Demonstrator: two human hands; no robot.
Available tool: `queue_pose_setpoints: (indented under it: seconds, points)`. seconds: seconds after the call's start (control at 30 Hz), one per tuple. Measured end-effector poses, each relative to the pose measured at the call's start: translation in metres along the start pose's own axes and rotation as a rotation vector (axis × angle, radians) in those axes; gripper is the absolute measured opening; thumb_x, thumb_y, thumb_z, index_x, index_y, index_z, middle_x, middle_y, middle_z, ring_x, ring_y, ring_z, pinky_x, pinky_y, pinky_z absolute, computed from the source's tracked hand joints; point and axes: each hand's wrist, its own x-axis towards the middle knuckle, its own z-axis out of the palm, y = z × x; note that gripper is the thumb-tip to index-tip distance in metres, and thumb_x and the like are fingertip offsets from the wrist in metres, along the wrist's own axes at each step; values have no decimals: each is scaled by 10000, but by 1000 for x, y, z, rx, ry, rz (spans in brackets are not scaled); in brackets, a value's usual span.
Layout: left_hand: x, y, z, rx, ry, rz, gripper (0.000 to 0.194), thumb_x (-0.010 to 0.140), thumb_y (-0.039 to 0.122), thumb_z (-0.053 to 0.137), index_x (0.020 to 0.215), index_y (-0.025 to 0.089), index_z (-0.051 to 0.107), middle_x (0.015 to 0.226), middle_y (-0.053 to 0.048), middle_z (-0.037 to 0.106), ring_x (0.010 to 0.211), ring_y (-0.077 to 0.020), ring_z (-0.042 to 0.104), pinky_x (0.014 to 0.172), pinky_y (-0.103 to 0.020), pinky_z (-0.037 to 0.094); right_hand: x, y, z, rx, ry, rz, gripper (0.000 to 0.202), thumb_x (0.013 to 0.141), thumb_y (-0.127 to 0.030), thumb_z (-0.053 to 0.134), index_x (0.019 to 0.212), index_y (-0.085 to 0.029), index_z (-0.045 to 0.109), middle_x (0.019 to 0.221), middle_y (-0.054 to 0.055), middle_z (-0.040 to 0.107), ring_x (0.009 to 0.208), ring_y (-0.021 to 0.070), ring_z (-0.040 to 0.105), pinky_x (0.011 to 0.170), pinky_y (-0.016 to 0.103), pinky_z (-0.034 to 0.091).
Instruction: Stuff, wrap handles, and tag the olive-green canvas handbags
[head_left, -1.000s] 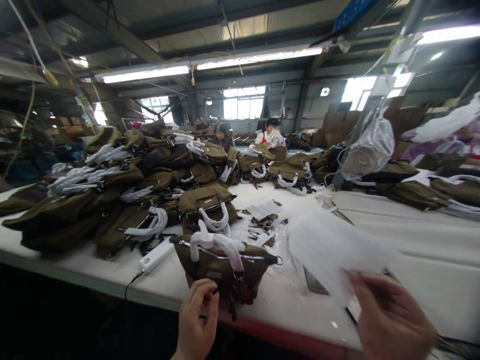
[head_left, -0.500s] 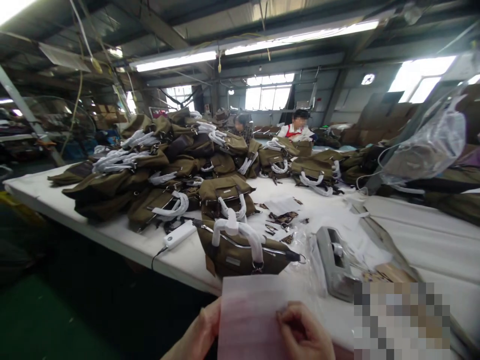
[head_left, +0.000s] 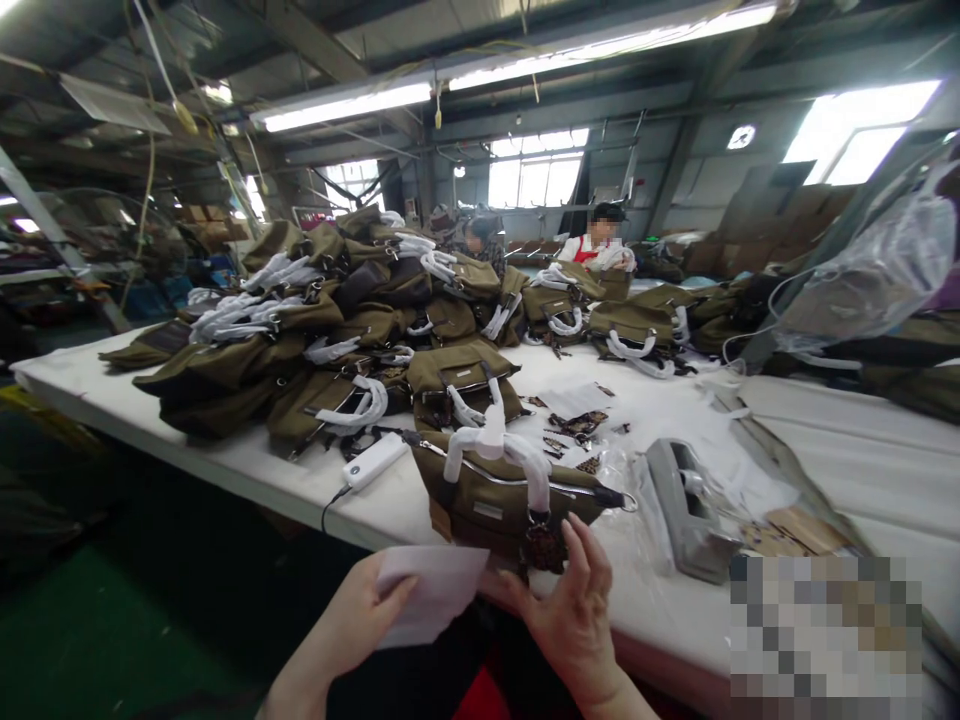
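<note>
My left hand (head_left: 367, 615) pinches a thin white sheet (head_left: 433, 592), perhaps paper or foam, between thumb and fingers. To its right, my right hand (head_left: 566, 600) has its thumb and fingers apart around a dark patterned tag or charm (head_left: 544, 545); whether the fingertips touch it I cannot tell. That charm hangs from a handle ring of an olive handbag (head_left: 487, 495) at the table's near edge. White wrapping covers the bag's handles (head_left: 495, 450), and a silver zipper runs along its top.
A big pile of olive bags (head_left: 315, 330) fills the table's left and back. A grey tape dispenser (head_left: 690, 510) stands right of the near bag, a white corded device (head_left: 375, 460) left of it. Patterned pieces (head_left: 581, 425) lie behind. A co-worker (head_left: 600, 240) is across the table.
The white sheet has swung left and down in my left hand. My right hand has let go of it and moved up to the charm, which now shows.
</note>
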Motion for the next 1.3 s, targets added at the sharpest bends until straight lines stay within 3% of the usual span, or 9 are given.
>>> queue_pose_setpoints:
  seconds: [0.13, 0.3, 0.5, 0.63, 0.77, 0.93, 1.13, 1.2, 1.3]
  points:
    - [-1, -6, 11, -64, -81, -38, 285, 871, 355, 588, 1044, 167, 715, 1056, -76, 759, 979, -248, 694, 923, -335, 532, -12, 1, 16, -6, 17, -21, 753, 857, -235, 643, 1494, -162, 250, 1333, 215, 481, 1240, 353, 484, 967, 576, 498]
    - [0, -14, 28, -134, -128, -75, 286, 858, 356, 604, 1047, 175, 719, 1066, -66, 759, 1003, -263, 684, 918, -323, 522, -11, 12, 5, 153, -13, 48, 469, 888, -117, 517, 1349, -194, 473, 1257, 160, 540, 1181, 285, 542, 972, 512, 516]
    - [25, 8, 63, -301, -163, -124, 295, 845, 380, 611, 976, 153, 747, 992, -75, 772, 975, -303, 680, 853, -354, 519, 14, 11, -28, 445, -251, 349, 287, 848, -262, 587, 1126, -224, 645, 1167, 107, 633, 1085, 274, 625, 938, 448, 542]
    - [47, 29, 96, -645, -247, -58, 417, 804, 462, 673, 1060, 139, 736, 1035, -97, 757, 1003, -295, 665, 903, -378, 482, 22, 5, -42, 669, -403, 560, 365, 807, -342, 632, 1135, -185, 660, 1045, 107, 707, 964, 272, 681, 839, 384, 576]
    - [56, 41, 122, -1044, -275, -226, 438, 709, 445, 778, 997, 116, 750, 931, -112, 760, 848, -242, 676, 837, -360, 480, 19, 8, -45, 728, -446, 659, 437, 775, -397, 675, 1139, -157, 660, 1040, 134, 721, 770, 241, 691, 626, 324, 572]
    - [56, 62, 124, -1272, -290, -209, 309, 827, 336, 670, 961, 70, 752, 881, -135, 750, 798, -220, 658, 817, -350, 491, 15, 7, -44, 777, -454, 761, 465, 778, -490, 664, 1113, -169, 627, 855, 83, 723, 590, 180, 619, 499, 282, 509]
    - [62, 80, 121, -1497, -431, -263, 308, 860, 341, 602, 879, 62, 733, 765, -118, 717, 671, -205, 646, 666, -326, 498, 8, -3, -40, 796, -438, 809, 482, 828, -613, 562, 1063, -194, 529, 713, 21, 673, 458, 130, 530, 422, 243, 425]
    - [64, 78, 126, -1476, -372, -287, 307, 833, 354, 641, 856, 60, 723, 738, -111, 705, 631, -197, 635, 611, -314, 486, 6, -2, -41, 775, -476, 787, 463, 857, -619, 518, 1051, -198, 517, 747, 24, 682, 482, 135, 550, 451, 249, 444]
    - [65, 76, 137, -1369, -162, -288, 250, 726, 302, 771, 839, 84, 721, 719, -82, 707, 589, -173, 625, 578, -289, 475, 6, 3, -44, 720, -539, 746, 424, 901, -585, 464, 1079, -202, 502, 872, 53, 709, 552, 145, 601, 531, 268, 494]
